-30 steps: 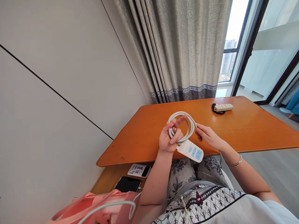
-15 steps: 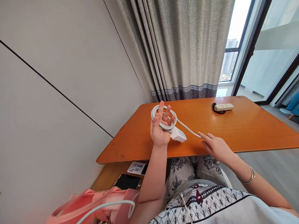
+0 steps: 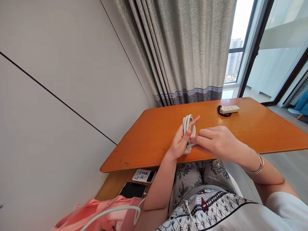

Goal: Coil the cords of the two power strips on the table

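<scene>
A white cable (image 3: pixel 186 123) is wound in several loops over my left hand (image 3: pixel 180 141), whose thumb presses the coil and one finger points out beyond it. The fingers of my right hand (image 3: pixel 214 141) are pinched together against the coil's near right side, on the cable. Below the loops, a small part of a white block (image 3: pixel 187 150) shows between my hands; the rest of it is hidden. Both hands are above the near edge of the orange-brown table (image 3: pixel 149 138).
A white power strip (image 3: pixel 229 109) with a black plug and cord lies at the table's far right. Lower left, a phone (image 3: pixel 132 190), a white device with printed markings (image 3: pixel 141 175) and a pink bag (image 3: pixel 101 213) rest on a lower wooden surface. A curtain (image 3: pixel 187 48) hangs behind.
My left hand has turned and moved right with the coil. My right hand has come left and up to the coil, where the cable's stretched length was between them before.
</scene>
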A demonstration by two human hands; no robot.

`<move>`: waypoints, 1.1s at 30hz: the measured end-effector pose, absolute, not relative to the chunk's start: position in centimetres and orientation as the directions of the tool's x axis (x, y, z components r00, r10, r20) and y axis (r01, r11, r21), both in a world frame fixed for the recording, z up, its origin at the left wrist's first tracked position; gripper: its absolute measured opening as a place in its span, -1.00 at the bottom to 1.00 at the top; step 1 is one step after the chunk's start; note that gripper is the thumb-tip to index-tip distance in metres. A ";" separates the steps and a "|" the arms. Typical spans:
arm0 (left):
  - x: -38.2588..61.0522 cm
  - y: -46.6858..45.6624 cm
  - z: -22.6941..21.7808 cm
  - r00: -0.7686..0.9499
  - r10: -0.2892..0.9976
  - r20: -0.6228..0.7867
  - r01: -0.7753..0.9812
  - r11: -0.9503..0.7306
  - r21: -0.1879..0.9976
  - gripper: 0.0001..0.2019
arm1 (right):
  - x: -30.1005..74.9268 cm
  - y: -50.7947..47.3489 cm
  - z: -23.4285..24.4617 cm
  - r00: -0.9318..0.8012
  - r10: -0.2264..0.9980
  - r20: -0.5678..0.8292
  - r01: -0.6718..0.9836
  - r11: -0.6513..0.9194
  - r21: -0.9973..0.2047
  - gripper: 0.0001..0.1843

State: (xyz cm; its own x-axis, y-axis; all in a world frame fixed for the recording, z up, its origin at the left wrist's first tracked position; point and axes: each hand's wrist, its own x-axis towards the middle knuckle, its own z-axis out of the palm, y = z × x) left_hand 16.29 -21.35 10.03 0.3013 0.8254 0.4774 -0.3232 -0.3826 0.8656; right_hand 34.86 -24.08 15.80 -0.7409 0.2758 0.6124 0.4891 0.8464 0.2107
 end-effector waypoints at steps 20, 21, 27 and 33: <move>14.8 -21.5 10.5 0.248 0.852 0.460 -0.710 -0.164 0.685 -0.56 | 34.3 -17.9 9.2 -0.524 0.757 0.392 0.309 0.597 -0.740 -0.69; 14.7 -21.3 10.6 0.191 0.875 0.445 -0.693 -0.201 0.692 -0.56 | 34.3 -18.1 8.3 -0.516 0.782 0.349 0.350 0.565 -0.747 -0.67; 14.4 -20.2 10.6 -0.100 0.841 0.532 -0.695 -0.442 0.567 -0.63 | 34.5 -20.0 5.1 -0.512 0.852 0.110 0.716 0.494 -0.494 -0.45; 15.2 -19.3 9.7 -0.168 0.779 0.604 -0.483 -0.600 0.638 -0.62 | 34.4 -23.2 5.4 -0.542 0.793 0.278 0.839 0.530 0.122 -0.37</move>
State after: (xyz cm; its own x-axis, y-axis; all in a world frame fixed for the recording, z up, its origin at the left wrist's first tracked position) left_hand 15.25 -19.29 9.73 -0.1684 0.7789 0.6041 -0.4826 -0.5996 0.6385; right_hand 34.37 -23.22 5.41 -0.5417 0.7932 0.2783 0.8390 0.5303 0.1217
